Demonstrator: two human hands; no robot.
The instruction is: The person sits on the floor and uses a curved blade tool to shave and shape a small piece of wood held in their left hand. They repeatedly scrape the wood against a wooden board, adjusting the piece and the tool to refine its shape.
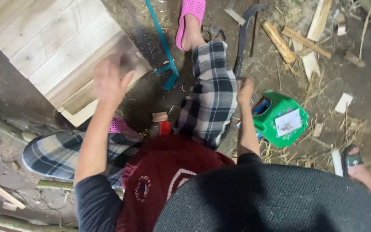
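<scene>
1. Two bare hands are up over the dirt floor [366, 94], and the work in hand looks like handling the pale wooden box [56, 47] that lies tilted at the upper left.
2. Left hand [110, 81]: raised with fingers spread and palm open, its grip released and holding nothing. It hangs over the near corner of the wooden box; the blur keeps me from telling whether the fingertips touch the planks or hover just above.
3. Right hand [244, 89]: curled into a loose fist beside the knee of the checked trousers [211, 94]. It sits just at the lower end of a dark curved bar [245, 30] running up the floor, but I cannot tell whether it grasps that bar or is merely clenched near it.
4. Arm pose: both forearms reach forward from dark sleeves, the left stretched further out, the right bent closer in.
5. My judgement of the step: the box is being steadied or turned, and a firm flat palm on its corner would be needed before any tool comes in.
6. Nearby lie a teal saw frame [162, 47], a green plastic stool [280, 118] tipped on its side, wood offcuts [305, 41] and a pink sandal [190, 17].
7. Another person's sandalled foot [353, 161] shows at the right edge, apart from the work.
</scene>
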